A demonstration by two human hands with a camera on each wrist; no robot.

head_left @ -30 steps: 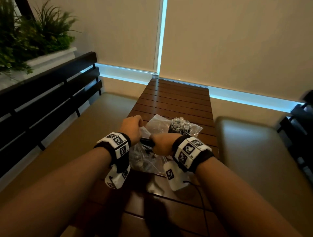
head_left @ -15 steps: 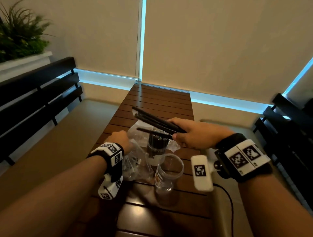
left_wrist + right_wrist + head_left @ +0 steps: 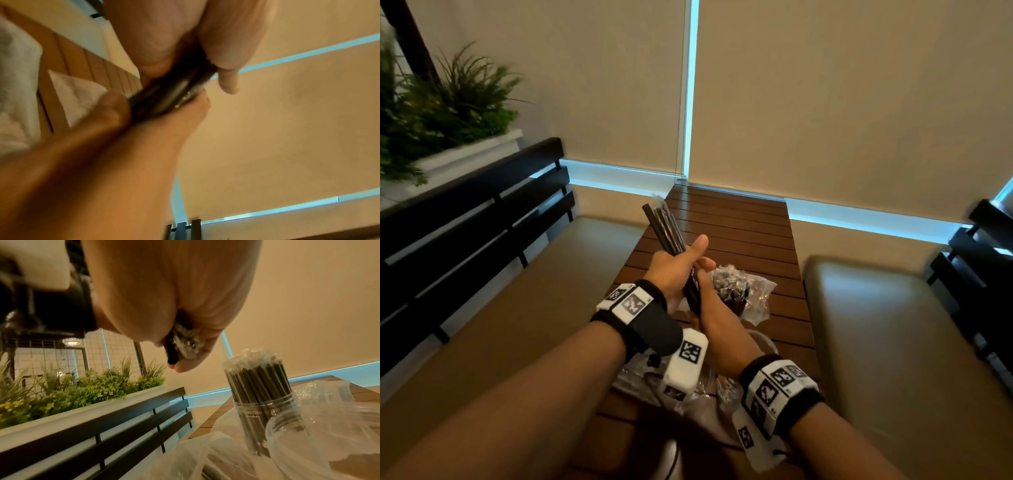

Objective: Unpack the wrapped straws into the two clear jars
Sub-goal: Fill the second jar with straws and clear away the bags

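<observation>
A bundle of black wrapped straws (image 3: 666, 231) points up and away over the wooden table (image 3: 739, 233). My left hand (image 3: 678, 270) grips its middle, thumb up. My right hand (image 3: 707, 291) holds the bundle's lower end just beneath. In the left wrist view both the left hand (image 3: 205, 40) and the right hand (image 3: 154, 126) close on the straws (image 3: 176, 91). A clear jar packed with straws (image 3: 261, 394) stands beside an empty clear jar (image 3: 308, 434). In the head view the full jar (image 3: 732, 287) is right of my hands; my right forearm mostly hides the other.
A crumpled clear plastic bag (image 3: 758, 301) lies around the jars and under my wrists. Padded bench seats (image 3: 893, 342) flank the narrow table, with dark slatted backrests (image 3: 465, 233). A planter with green plants (image 3: 448, 113) sits behind the left bench.
My left hand left the bag and rose to grip the straw bundle. The right hand swung the straws from flat over the jars to upright in front of me.
</observation>
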